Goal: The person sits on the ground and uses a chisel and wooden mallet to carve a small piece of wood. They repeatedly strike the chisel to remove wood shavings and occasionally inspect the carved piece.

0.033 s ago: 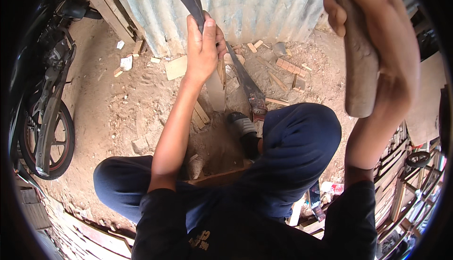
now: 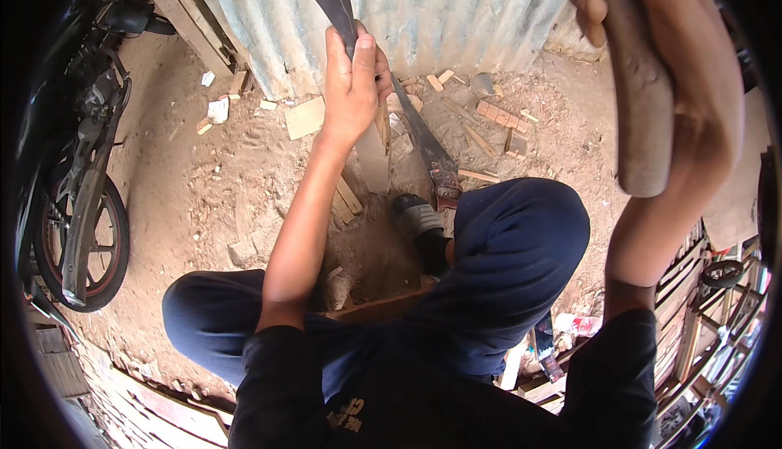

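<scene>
My left hand (image 2: 355, 82) is closed around a chisel-like tool (image 2: 332, 5) with a dark, cone-shaped metal socket and a frayed wooden top. It points up toward the far edge. Below my fist a flat greyish strip (image 2: 373, 162) slants down to the dirt; whether it belongs to the tool I cannot tell. High at the upper right, my right hand (image 2: 593, 5) wraps a thick, rounded wooden club (image 2: 643, 115). Its blunt lower end hangs beside my forearm, while the upper end is out of view.
A saw-like dark tapered blade (image 2: 422, 135) lies near my sandalled foot (image 2: 422, 219). Brick pieces (image 2: 501, 115) and wood scraps (image 2: 346, 196) litter the dirt. Corrugated metal sheeting (image 2: 391, 17) stands ahead. A motorcycle (image 2: 85, 180) is at left, stacked wood (image 2: 692, 319) at right.
My right hand and the wooden club have shifted up and to the right. The left hand, with its tool, is nearly where it was, a touch lower.
</scene>
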Available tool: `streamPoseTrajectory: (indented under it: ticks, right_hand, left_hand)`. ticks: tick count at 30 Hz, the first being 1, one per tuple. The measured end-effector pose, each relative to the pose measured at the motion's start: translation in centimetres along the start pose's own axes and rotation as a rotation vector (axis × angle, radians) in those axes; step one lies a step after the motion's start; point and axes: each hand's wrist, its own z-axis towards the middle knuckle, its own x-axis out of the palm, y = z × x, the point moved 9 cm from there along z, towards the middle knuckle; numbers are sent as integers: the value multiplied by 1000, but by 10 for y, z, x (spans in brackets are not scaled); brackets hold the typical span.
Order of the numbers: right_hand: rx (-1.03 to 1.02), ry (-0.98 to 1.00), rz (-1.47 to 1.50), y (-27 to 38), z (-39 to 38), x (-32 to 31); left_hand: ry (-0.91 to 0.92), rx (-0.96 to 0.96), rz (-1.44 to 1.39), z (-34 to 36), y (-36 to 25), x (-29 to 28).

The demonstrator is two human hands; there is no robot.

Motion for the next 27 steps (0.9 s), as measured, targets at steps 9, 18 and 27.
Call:
streamPoseTrajectory:
  ticks: [9,18,27]
  right_hand:
    - [-92,160,-428,42,8,17]
    - [-45,176,-572,50,8,26]
    - [-30,292,-788,51,3,36]
  left_hand:
    - [90,-54,-74,7,3,3]
    - [82,-27,-61,3,0,-8]
    - [105,-45,-49,7,-2,-10]
